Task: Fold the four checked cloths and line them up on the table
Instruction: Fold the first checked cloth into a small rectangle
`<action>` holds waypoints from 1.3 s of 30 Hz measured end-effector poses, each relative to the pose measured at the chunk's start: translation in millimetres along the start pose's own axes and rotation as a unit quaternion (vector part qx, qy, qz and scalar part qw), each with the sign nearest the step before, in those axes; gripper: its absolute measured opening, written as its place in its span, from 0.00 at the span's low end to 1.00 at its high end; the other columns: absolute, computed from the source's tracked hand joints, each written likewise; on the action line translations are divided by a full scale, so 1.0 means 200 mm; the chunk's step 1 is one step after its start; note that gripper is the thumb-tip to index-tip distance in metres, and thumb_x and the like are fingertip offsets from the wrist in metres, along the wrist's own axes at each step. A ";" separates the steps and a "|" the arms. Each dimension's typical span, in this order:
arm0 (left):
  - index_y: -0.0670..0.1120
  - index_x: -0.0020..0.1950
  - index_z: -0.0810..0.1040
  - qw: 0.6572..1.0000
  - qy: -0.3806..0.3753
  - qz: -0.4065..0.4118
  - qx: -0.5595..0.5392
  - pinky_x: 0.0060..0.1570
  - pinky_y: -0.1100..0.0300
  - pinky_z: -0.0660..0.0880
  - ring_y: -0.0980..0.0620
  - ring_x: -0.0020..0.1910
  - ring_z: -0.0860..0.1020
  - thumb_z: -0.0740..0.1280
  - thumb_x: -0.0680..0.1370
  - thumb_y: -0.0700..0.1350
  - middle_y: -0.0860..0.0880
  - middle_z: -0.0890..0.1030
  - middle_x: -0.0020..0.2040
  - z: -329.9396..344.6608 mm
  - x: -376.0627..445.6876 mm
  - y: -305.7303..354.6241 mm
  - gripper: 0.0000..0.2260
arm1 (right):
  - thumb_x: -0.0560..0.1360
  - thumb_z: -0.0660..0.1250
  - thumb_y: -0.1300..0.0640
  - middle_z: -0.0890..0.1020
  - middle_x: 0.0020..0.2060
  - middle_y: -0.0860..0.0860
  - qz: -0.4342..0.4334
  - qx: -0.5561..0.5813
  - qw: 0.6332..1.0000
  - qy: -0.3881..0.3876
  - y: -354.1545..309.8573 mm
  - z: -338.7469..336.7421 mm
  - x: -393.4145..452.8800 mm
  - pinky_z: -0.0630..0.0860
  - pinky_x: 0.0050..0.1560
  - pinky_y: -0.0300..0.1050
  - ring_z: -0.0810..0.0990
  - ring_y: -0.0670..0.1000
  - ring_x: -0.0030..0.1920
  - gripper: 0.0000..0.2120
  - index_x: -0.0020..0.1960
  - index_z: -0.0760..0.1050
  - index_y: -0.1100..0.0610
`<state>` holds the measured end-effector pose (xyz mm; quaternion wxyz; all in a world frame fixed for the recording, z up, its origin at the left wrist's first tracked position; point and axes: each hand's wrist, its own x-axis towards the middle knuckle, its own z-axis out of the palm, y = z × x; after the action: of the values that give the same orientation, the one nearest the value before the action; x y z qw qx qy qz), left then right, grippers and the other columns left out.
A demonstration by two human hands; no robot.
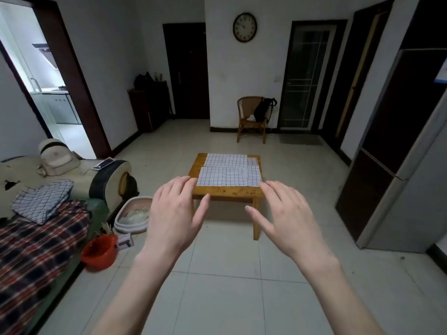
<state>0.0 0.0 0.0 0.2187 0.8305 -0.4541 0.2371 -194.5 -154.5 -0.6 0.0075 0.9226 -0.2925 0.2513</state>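
Checked cloths flat on table; left hand, right hand spread, empty.

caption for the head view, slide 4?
Both open hands, left hand and right hand, reach toward checked cloths laid flat on a small wooden table.

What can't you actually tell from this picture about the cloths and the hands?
- Head view: the far cloth and near cloth look too small to count their layers.
- The left hand and right hand show only their backs; the palms are hidden.
- The dark checked cloth on the sofa is bunched, its folds unclear.
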 end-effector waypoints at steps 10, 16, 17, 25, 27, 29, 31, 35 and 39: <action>0.45 0.70 0.78 0.999 -0.030 -0.002 0.043 0.70 0.47 0.72 0.45 0.68 0.77 0.56 0.83 0.62 0.45 0.81 0.67 0.40 0.24 -0.07 0.27 | 0.81 0.47 0.30 0.75 0.72 0.50 -0.016 -0.018 1.000 -0.020 0.16 0.28 0.41 0.66 0.77 0.53 0.71 0.52 0.75 0.36 0.77 0.69 0.53; 0.45 0.71 0.77 0.998 -0.039 -0.012 0.039 0.70 0.47 0.73 0.45 0.68 0.77 0.55 0.83 0.62 0.46 0.81 0.68 0.65 0.46 -0.18 0.27 | 0.81 0.47 0.30 0.77 0.72 0.52 -0.019 -0.015 0.999 -0.026 0.19 0.49 0.69 0.65 0.76 0.53 0.72 0.54 0.74 0.37 0.76 0.71 0.54; 0.45 0.71 0.77 0.998 -0.042 -0.014 0.035 0.70 0.47 0.73 0.45 0.69 0.77 0.56 0.83 0.62 0.46 0.80 0.68 0.70 0.52 -0.21 0.27 | 0.81 0.47 0.30 0.77 0.72 0.52 -0.019 -0.016 0.999 -0.030 0.20 0.53 0.74 0.65 0.76 0.54 0.72 0.54 0.74 0.37 0.76 0.71 0.54; 0.43 0.70 0.78 1.000 -0.024 -0.014 -0.003 0.67 0.47 0.74 0.44 0.67 0.77 0.57 0.83 0.60 0.44 0.80 0.67 1.04 1.04 -0.48 0.26 | 0.81 0.49 0.31 0.76 0.72 0.52 0.007 -0.002 1.000 -0.023 0.22 0.87 1.30 0.67 0.76 0.55 0.73 0.54 0.74 0.36 0.76 0.71 0.55; 0.43 0.70 0.78 1.000 -0.017 -0.012 -0.016 0.67 0.48 0.74 0.45 0.67 0.77 0.58 0.83 0.60 0.45 0.80 0.67 1.12 1.18 -0.55 0.26 | 0.81 0.48 0.31 0.74 0.74 0.51 0.024 0.011 1.000 -0.016 0.21 0.95 1.44 0.65 0.78 0.54 0.71 0.52 0.75 0.36 0.78 0.69 0.54; 0.43 0.70 0.78 1.000 -0.015 -0.005 -0.020 0.68 0.49 0.74 0.45 0.67 0.76 0.59 0.83 0.59 0.45 0.79 0.67 1.20 1.31 -0.62 0.25 | 0.82 0.48 0.30 0.73 0.75 0.50 0.035 0.016 0.999 -0.008 0.21 1.04 1.56 0.64 0.78 0.54 0.70 0.51 0.76 0.36 0.78 0.68 0.53; 0.43 0.70 0.77 1.000 -0.013 0.001 -0.021 0.68 0.50 0.72 0.46 0.68 0.76 0.60 0.83 0.59 0.46 0.79 0.67 1.30 1.44 -0.70 0.24 | 0.82 0.46 0.30 0.74 0.75 0.51 0.041 0.022 0.999 0.003 0.22 1.13 1.69 0.64 0.78 0.54 0.70 0.52 0.76 0.37 0.78 0.69 0.54; 0.44 0.71 0.77 0.999 -0.020 0.010 -0.028 0.68 0.49 0.72 0.46 0.68 0.76 0.60 0.83 0.58 0.46 0.79 0.67 1.48 1.64 -0.80 0.24 | 0.82 0.48 0.30 0.73 0.76 0.50 0.055 0.016 0.998 0.003 0.26 1.29 1.91 0.64 0.78 0.55 0.68 0.51 0.77 0.36 0.79 0.68 0.53; 0.43 0.70 0.77 0.998 -0.027 0.026 -0.046 0.67 0.49 0.73 0.45 0.67 0.76 0.61 0.83 0.58 0.46 0.80 0.67 1.66 1.78 -0.87 0.24 | 0.82 0.51 0.32 0.73 0.76 0.51 0.065 0.010 0.998 -0.009 0.33 1.44 2.06 0.65 0.78 0.55 0.69 0.52 0.77 0.35 0.78 0.68 0.54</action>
<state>383.4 -338.5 -77.3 0.2384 0.8136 -0.4916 0.1989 192.0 -475.6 -68.5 -0.0207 0.9039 -0.3489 0.2464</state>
